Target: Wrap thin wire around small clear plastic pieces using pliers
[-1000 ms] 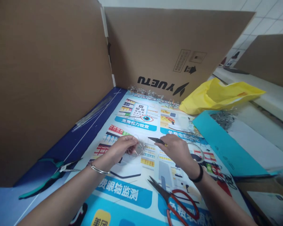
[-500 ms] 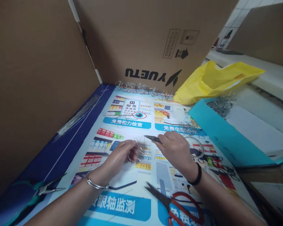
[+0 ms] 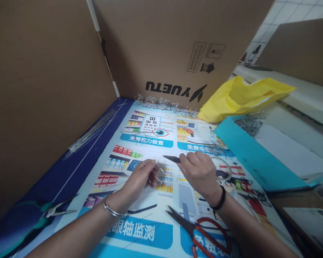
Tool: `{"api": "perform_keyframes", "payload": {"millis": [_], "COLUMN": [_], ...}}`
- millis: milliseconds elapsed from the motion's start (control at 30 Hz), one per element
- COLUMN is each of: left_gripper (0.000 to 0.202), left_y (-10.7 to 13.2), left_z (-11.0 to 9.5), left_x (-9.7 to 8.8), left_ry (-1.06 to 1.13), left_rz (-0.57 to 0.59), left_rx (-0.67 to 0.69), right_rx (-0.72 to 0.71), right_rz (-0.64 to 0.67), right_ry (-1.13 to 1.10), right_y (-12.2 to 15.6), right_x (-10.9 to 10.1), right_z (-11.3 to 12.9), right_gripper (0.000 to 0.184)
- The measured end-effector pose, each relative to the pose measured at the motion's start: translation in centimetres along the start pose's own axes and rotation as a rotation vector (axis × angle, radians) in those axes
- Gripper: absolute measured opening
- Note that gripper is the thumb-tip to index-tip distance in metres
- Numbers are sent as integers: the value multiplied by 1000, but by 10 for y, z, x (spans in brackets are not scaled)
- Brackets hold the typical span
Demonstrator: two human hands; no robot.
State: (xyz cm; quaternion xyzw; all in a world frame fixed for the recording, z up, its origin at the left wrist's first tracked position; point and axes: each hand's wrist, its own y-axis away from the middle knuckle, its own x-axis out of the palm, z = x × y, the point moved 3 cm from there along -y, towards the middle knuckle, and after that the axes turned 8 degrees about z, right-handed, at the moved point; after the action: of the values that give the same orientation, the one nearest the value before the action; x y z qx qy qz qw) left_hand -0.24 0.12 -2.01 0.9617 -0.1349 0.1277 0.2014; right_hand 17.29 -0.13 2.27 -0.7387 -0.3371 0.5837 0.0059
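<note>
Between its closed fingers my left hand [image 3: 144, 175] pinches a piece of thin bent wire [image 3: 161, 172], with loops sticking out to the right. My right hand [image 3: 197, 173] is wrapped round dark-tipped pliers [image 3: 171, 158], whose nose points left toward the wire. The handles are hidden in my palm. The tip is close to a wire end; whether it grips it I cannot tell. A ring of coiled wire [image 3: 226, 168] lies just right of my right hand. Red-handled scissors [image 3: 193, 229] rest below it, blades toward the upper left.
Green-handled pliers [image 3: 50, 213] lie spread at lower left, beside straight wires [image 3: 93, 130]. Cardboard walls [image 3: 161, 46] stand behind and left. A turquoise box [image 3: 247, 154] with tangled wire pieces [image 3: 249, 125] and a yellow bag [image 3: 239, 98] are at right. The printed sheet [image 3: 150, 200] covers the table.
The view has shifted slightly. My hands keep nearly the same pose, the left on the wire and the right on the pliers, the tip a touch nearer the wire.
</note>
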Motion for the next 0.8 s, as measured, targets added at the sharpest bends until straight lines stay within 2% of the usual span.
{"api": "perform_keyframes", "payload": {"millis": [267,600,800], "left_gripper": [34,38,39], "left_y": [0,1,-3], "left_z": [2,1,5], "left_x": [2,0,-2], "left_ry": [-11,6,-47], "left_rz": [16,-45,-33], "left_rx": [8,2,5], "right_rx": [-22,-39,-22], "right_rz": [-16,-12,-9], "right_ry": [81,32,19], "right_y": [1,2,1], "right_x": [-1,3,0], "right_z": [1,4,4], "right_gripper": [16,15,16]}}
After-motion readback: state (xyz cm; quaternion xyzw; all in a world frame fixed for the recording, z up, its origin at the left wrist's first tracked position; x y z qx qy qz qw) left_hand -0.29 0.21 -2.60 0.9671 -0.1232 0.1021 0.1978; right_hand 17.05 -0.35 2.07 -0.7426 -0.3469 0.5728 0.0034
